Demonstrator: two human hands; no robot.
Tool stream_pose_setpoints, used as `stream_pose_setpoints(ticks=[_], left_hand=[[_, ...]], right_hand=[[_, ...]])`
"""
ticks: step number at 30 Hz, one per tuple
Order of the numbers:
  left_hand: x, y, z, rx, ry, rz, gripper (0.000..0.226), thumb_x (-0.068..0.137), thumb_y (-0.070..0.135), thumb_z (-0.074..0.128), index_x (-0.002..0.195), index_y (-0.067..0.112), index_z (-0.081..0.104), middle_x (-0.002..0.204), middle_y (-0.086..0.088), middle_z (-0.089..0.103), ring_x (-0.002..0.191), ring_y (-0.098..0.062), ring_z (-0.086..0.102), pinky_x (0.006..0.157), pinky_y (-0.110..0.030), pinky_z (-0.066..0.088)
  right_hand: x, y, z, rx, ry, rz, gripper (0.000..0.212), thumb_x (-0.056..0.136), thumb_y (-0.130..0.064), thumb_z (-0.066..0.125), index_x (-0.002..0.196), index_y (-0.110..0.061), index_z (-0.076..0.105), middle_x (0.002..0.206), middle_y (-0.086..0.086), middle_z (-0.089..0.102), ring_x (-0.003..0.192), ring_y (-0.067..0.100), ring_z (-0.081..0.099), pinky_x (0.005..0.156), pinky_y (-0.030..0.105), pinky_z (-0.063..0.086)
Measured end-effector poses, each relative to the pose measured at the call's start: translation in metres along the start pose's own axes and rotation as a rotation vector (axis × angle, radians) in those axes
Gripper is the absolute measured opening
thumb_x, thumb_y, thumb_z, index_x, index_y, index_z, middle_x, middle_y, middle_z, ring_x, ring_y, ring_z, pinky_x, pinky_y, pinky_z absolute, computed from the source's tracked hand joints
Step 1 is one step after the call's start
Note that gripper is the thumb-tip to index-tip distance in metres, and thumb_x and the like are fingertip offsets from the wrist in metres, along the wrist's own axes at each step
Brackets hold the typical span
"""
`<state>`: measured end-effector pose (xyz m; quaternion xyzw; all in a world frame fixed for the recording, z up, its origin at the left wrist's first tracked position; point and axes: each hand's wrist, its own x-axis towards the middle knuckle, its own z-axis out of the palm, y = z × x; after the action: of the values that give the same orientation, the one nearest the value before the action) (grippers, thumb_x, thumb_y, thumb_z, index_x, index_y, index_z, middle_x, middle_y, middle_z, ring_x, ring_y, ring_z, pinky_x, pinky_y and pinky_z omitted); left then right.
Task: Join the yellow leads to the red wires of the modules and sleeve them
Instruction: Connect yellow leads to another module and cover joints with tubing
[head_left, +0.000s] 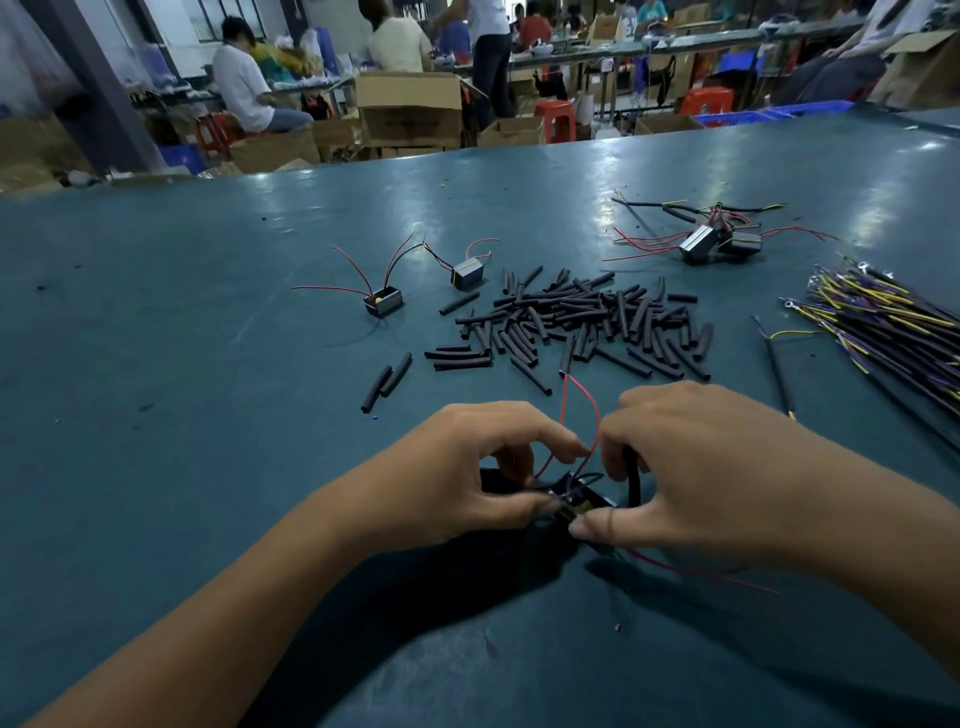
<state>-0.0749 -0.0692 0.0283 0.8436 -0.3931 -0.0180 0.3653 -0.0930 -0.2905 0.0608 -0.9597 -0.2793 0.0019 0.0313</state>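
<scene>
Both hands (582, 478) pinch wires mid-table (156, 364).

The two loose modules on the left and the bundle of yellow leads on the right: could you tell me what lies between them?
In the head view, the pile of black sleeves lies on the table between the modules and the leads.

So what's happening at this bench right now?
A person is working on a small black module close to the table's near edge. The left hand and right hand pinch its wires together; a red wire loops up between them. The joint itself is hidden by the fingers. Beyond lie a pile of black sleeves, two untouched modules to the left, a cluster of modules already joined to leads at the far right, and a bundle of yellow leads.
</scene>
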Motion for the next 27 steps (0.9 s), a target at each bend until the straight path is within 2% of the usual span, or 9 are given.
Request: stream_pose_setpoints(ticks=[3,8,12,14,16,20,22,24,27], left_hand=[[0.003,0.004,0.004,-0.006,0.042,0.069,0.035,0.087,0.019,0.078,0.12,0.013,0.069,0.108,0.003,0.065,0.077,-0.012,0.059,0.075,-0.028,0.053],[0.003,0.008,0.01,-0.018,0.078,0.078,0.015,0.088,0.02,0.075,0.101,0.012,0.077,0.094,-0.001,0.054,0.07,-0.018,0.052,0.063,-0.03,0.047],[0.003,0.005,0.011,-0.087,0.044,0.057,0.009,0.09,0.019,0.073,0.091,0.01,0.077,0.098,-0.002,0.059,0.074,-0.024,0.056,0.066,-0.041,0.048],[0.002,0.005,0.009,-0.161,0.043,0.028,0.009,0.091,0.02,0.072,0.088,0.013,0.075,0.103,0.0,0.063,0.077,-0.021,0.059,0.067,-0.043,0.049],[0.001,0.006,0.008,-0.202,0.061,0.021,0.007,0.089,0.022,0.073,0.092,0.015,0.074,0.105,0.002,0.063,0.077,-0.014,0.059,0.067,-0.035,0.05],[0.004,0.01,0.011,-0.149,0.136,0.073,0.039,0.084,0.02,0.081,0.119,0.015,0.066,0.113,0.008,0.062,0.073,-0.015,0.056,0.064,-0.027,0.05],[0.008,0.013,0.016,-0.084,0.147,0.146,0.039,0.084,0.012,0.08,0.12,0.006,0.068,0.116,-0.003,0.063,0.08,-0.001,0.056,0.07,-0.014,0.046],[0.009,0.015,0.02,-0.061,0.16,0.191,0.028,0.084,0.008,0.078,0.11,-0.001,0.071,0.113,-0.01,0.064,0.09,0.008,0.055,0.078,-0.007,0.04],[0.008,0.016,0.022,-0.066,0.181,0.169,0.028,0.083,0.015,0.081,0.106,0.005,0.069,0.111,-0.003,0.063,0.079,-0.004,0.055,0.068,-0.018,0.046]], right_hand=[[0.0,-0.002,0.0,-0.071,0.013,-0.008,0.054,0.066,-0.078,0.035,0.087,-0.032,0.054,0.088,-0.012,0.049,0.091,0.011,0.054,0.075,0.03,0.047],[0.0,-0.002,0.0,-0.108,0.021,0.012,0.035,0.081,-0.064,0.05,0.091,-0.031,0.056,0.093,-0.01,0.05,0.093,0.014,0.058,0.074,0.032,0.048],[0.007,0.006,0.001,-0.128,0.007,0.031,0.028,0.088,-0.055,0.052,0.094,-0.028,0.057,0.099,-0.008,0.051,0.099,0.017,0.058,0.081,0.034,0.05],[0.009,0.009,0.001,-0.104,-0.024,0.035,0.026,0.089,-0.053,0.052,0.097,-0.029,0.058,0.1,-0.008,0.052,0.1,0.017,0.058,0.084,0.034,0.049],[0.01,0.011,0.002,-0.097,-0.028,0.028,0.024,0.089,-0.052,0.052,0.096,-0.03,0.058,0.1,-0.008,0.051,0.099,0.016,0.057,0.083,0.033,0.048],[0.011,0.011,0.002,-0.083,-0.029,0.011,0.019,0.092,-0.05,0.054,0.091,-0.031,0.05,0.095,-0.009,0.046,0.097,0.017,0.055,0.079,0.032,0.046],[0.012,0.011,0.003,-0.078,-0.028,-0.001,0.02,0.092,-0.046,0.054,0.086,-0.031,0.042,0.091,-0.01,0.041,0.095,0.017,0.054,0.078,0.031,0.043],[0.012,0.01,0.003,-0.073,-0.026,-0.009,0.026,0.093,-0.046,0.054,0.08,-0.032,0.036,0.085,-0.011,0.036,0.088,0.015,0.049,0.075,0.028,0.04],[0.01,0.011,0.004,-0.042,-0.005,-0.02,0.029,0.093,-0.047,0.055,0.076,-0.033,0.035,0.083,-0.012,0.037,0.082,0.011,0.04,0.071,0.027,0.034]])
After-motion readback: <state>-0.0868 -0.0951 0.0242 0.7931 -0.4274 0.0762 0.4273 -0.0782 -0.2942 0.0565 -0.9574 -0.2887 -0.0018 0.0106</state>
